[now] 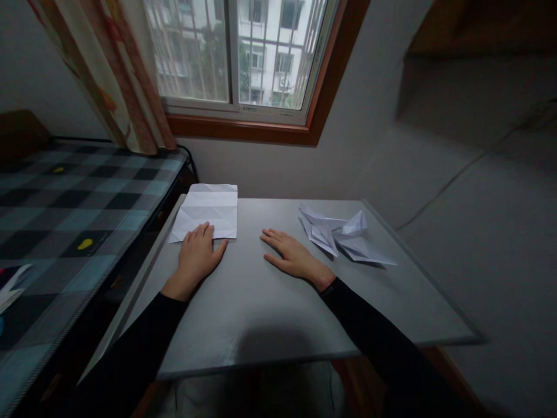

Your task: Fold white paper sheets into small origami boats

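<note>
My left hand (pixel 198 255) lies flat, its fingertips over the near edge of a creased white sheet of paper (pixel 213 206) at the table's far left. Fold lines cross the sheet, and its far edge reaches the table's back edge. My right hand (pixel 289 254) rests palm down on the tabletop with its fingers stretched out to the left, holding nothing. Beyond it to the right stand folded white paper shapes (pixel 319 229), with angular wings and points; another folded piece (pixel 359 241) touches or overlaps them, and I cannot tell how many there are.
Both hands are over a white table (pixel 261 313) pushed against the wall below a barred window (pixel 270 58). A bed with a checked cover (pixel 108 203) stands along the left side, a patterned curtain (pixel 126 75) above it. A cable (pixel 452 180) runs down the right wall.
</note>
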`<state>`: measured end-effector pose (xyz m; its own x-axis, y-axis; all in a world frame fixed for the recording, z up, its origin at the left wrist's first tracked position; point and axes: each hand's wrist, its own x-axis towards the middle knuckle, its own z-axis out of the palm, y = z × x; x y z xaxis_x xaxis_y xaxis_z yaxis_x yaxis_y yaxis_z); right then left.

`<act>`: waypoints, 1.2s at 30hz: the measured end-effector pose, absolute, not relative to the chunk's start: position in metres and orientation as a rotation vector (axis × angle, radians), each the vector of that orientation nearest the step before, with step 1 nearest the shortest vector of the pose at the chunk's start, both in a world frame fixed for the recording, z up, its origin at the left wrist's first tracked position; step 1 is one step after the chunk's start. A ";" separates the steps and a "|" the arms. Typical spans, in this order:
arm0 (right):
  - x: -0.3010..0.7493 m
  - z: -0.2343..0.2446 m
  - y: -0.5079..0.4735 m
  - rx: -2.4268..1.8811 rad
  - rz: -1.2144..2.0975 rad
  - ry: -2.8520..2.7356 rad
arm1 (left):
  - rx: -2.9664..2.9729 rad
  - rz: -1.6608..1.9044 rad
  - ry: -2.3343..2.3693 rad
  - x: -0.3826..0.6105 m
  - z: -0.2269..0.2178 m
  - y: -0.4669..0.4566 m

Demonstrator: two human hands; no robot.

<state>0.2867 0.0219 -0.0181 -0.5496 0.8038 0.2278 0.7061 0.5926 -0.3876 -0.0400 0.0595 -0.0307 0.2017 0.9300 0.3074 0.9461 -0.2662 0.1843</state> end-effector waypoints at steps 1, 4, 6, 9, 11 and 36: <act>0.287 -0.018 0.022 -1.218 0.353 -2.447 | -2.405 -0.550 -1.871 -0.039 -0.029 0.059; 0.286 -0.016 0.022 -1.233 0.360 -2.464 | -2.415 -0.553 -1.864 -0.037 -0.019 0.055; 0.285 -0.014 0.021 -1.235 0.363 -2.465 | -2.441 -0.555 -1.854 -0.036 -0.012 0.052; 0.285 -0.015 0.021 -1.206 0.363 -2.434 | -2.516 -0.543 -1.783 -0.034 -0.003 0.049; 0.285 -0.016 0.021 -1.176 0.372 -2.376 | -2.573 -0.570 -1.699 -0.034 -0.002 0.047; 0.295 -0.006 0.015 -1.151 0.436 -2.483 | -3.531 -1.263 -1.044 -0.017 0.011 0.017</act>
